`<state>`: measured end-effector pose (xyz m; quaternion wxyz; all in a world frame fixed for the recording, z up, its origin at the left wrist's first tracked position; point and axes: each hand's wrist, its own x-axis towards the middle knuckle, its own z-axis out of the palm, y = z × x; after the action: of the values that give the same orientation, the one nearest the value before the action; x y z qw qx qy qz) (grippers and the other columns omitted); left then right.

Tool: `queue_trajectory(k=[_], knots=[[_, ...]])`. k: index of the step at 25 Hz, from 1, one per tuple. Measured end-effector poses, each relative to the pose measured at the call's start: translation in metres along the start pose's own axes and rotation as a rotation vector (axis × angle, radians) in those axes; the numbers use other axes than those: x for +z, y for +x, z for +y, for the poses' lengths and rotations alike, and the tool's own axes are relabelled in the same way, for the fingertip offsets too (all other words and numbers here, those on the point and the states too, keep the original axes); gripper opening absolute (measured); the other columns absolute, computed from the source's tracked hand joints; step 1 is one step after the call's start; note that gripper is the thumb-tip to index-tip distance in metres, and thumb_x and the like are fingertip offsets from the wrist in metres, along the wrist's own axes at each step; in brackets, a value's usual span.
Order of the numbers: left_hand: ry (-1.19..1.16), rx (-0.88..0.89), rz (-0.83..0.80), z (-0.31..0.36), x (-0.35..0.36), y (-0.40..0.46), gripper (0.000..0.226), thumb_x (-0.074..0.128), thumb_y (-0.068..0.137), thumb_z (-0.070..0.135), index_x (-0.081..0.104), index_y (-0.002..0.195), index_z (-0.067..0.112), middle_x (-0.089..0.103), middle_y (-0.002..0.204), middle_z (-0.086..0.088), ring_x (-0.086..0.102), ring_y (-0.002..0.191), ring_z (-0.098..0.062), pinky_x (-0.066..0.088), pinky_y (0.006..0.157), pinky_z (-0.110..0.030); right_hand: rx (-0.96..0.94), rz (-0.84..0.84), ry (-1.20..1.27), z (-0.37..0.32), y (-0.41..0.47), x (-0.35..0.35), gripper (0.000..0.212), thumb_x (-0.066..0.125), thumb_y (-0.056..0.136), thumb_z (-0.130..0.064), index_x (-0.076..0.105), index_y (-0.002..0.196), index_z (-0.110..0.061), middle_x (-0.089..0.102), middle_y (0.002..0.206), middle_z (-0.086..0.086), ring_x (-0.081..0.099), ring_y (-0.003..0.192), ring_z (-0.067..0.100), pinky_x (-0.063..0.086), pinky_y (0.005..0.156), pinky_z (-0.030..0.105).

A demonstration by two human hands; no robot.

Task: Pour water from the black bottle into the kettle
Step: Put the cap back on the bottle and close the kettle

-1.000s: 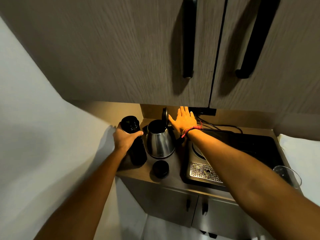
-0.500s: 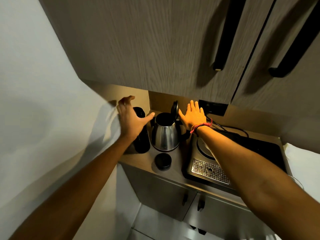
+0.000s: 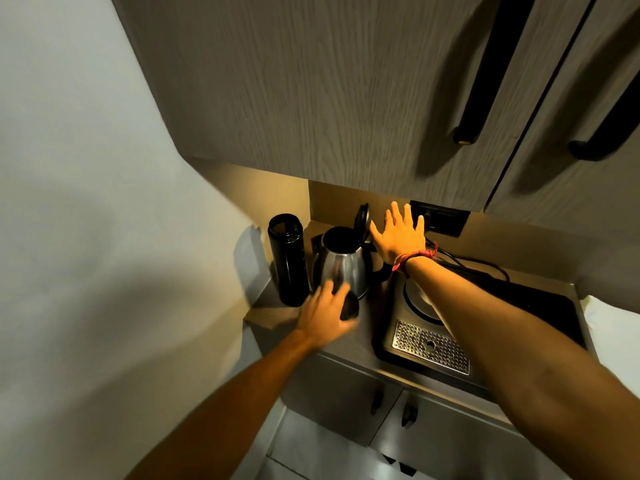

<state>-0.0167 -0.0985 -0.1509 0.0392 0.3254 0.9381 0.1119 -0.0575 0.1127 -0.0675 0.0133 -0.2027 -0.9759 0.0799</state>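
The black bottle (image 3: pixel 289 259) stands upright and uncapped at the counter's left end, with no hand on it. Just to its right is the steel kettle (image 3: pixel 344 268), its lid (image 3: pixel 362 220) tipped up and open. My right hand (image 3: pixel 398 237), fingers spread, rests flat beside the raised lid, its thumb edge touching it. In front of the kettle, my left hand (image 3: pixel 323 315) is blurred and wraps thumb and fingers around the bottle's black cap (image 3: pixel 349 308) low over the counter.
A black appliance with a perforated metal drip tray (image 3: pixel 431 346) fills the counter to the right, under my right forearm. Cables (image 3: pixel 478 263) run to a wall socket (image 3: pixel 440 218). Upper cabinet doors hang close overhead. A white wall closes the left side.
My left hand let go of the black bottle, which now stands by the kettle, then dropped down to the cap. My right hand stayed at the lid.
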Motion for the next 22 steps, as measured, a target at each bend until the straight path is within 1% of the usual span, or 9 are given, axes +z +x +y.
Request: queue_trajectory(k=[3, 5, 7, 10, 15, 17, 19, 20, 22], knots=[[0.119, 0.139, 0.509, -0.016, -0.067, 0.019, 0.073, 0.06, 0.081, 0.064, 0.05, 0.137, 0.018, 0.053, 0.114, -0.014, 0.053, 0.1, -0.03, 0.046, 0.075, -0.038, 0.008, -0.013, 0.007, 0.001, 0.002, 0.003, 0.078, 0.015, 0.097, -0.061, 0.018, 0.157, -0.012, 0.002, 0.167, 0.004, -0.005, 0.155, 0.028, -0.001, 0.124, 0.054], [0.266, 0.042, 0.649, -0.038, -0.117, 0.032, 0.074, 0.053, 0.08, 0.071, 0.048, 0.135, 0.022, 0.056, 0.11, -0.015, 0.053, 0.096, -0.031, 0.046, 0.074, -0.039, 0.013, -0.015, 0.011, 0.0, 0.002, 0.005, 0.077, 0.014, 0.097, -0.061, 0.018, 0.157, -0.012, 0.001, 0.167, 0.004, -0.005, 0.155, 0.028, -0.001, 0.124, 0.054], [0.36, -0.111, 0.561, -0.059, -0.148, 0.039, 0.075, 0.048, 0.081, 0.074, 0.047, 0.134, 0.022, 0.06, 0.11, -0.018, 0.058, 0.097, -0.034, 0.05, 0.08, -0.044, 0.016, -0.013, 0.018, -0.002, 0.002, 0.005, 0.076, 0.013, 0.097, -0.06, 0.018, 0.157, -0.013, 0.001, 0.167, 0.003, -0.005, 0.155, 0.027, -0.001, 0.124, 0.054], [0.328, -0.166, 0.404, -0.078, -0.153, 0.04, 0.075, 0.049, 0.085, 0.071, 0.045, 0.141, 0.021, 0.06, 0.116, -0.022, 0.06, 0.103, -0.037, 0.045, 0.097, -0.054, 0.006, -0.019, 0.032, -0.004, 0.002, 0.005, 0.075, 0.014, 0.097, -0.058, 0.018, 0.157, -0.013, 0.001, 0.167, 0.003, -0.005, 0.155, 0.027, 0.0, 0.124, 0.054], [0.401, -0.159, 0.385, -0.078, -0.153, 0.046, 0.084, 0.046, 0.083, 0.076, 0.041, 0.144, 0.019, 0.06, 0.12, -0.022, 0.058, 0.109, -0.038, 0.043, 0.097, -0.052, 0.004, -0.026, 0.035, -0.003, 0.002, 0.003, 0.073, 0.014, 0.098, -0.058, 0.023, 0.156, -0.014, 0.005, 0.167, 0.004, 0.0, 0.155, 0.029, 0.002, 0.123, 0.054], [0.419, -0.18, 0.445, -0.073, -0.158, 0.046, 0.091, 0.045, 0.08, 0.079, 0.035, 0.147, 0.018, 0.052, 0.132, -0.024, 0.053, 0.119, -0.041, 0.045, 0.096, -0.052, -0.033, -0.058, 0.082, -0.008, 0.004, 0.002, 0.071, 0.014, 0.098, -0.057, 0.035, 0.15, -0.014, 0.022, 0.163, 0.009, 0.018, 0.151, 0.034, 0.014, 0.121, 0.057], [0.416, -0.014, 0.59, -0.062, -0.156, 0.045, 0.084, 0.047, 0.084, 0.071, 0.037, 0.145, 0.014, 0.047, 0.136, -0.02, 0.048, 0.121, -0.037, 0.049, 0.092, -0.047, -0.088, -0.156, 0.216, -0.02, 0.003, 0.002, 0.068, 0.017, 0.098, -0.059, 0.045, 0.142, -0.015, 0.046, 0.148, 0.017, 0.044, 0.136, 0.038, 0.034, 0.112, 0.055], [0.409, 0.136, 0.628, -0.053, -0.15, 0.046, 0.076, 0.048, 0.087, 0.064, 0.04, 0.142, 0.012, 0.047, 0.135, -0.017, 0.047, 0.12, -0.033, 0.051, 0.091, -0.044, -0.108, -0.202, 0.235, -0.024, 0.0, 0.005, 0.069, 0.019, 0.097, -0.062, 0.044, 0.142, -0.016, 0.052, 0.143, 0.019, 0.049, 0.13, 0.04, 0.04, 0.108, 0.053], [0.355, 0.368, 0.547, -0.032, -0.133, 0.051, 0.065, 0.051, 0.089, 0.049, 0.042, 0.14, 0.008, 0.046, 0.139, -0.012, 0.045, 0.124, -0.028, 0.052, 0.094, -0.043, -0.132, -0.21, 0.142, -0.028, -0.004, 0.013, 0.073, 0.023, 0.093, -0.068, 0.038, 0.146, -0.019, 0.051, 0.141, 0.019, 0.048, 0.128, 0.042, 0.043, 0.103, 0.053]])
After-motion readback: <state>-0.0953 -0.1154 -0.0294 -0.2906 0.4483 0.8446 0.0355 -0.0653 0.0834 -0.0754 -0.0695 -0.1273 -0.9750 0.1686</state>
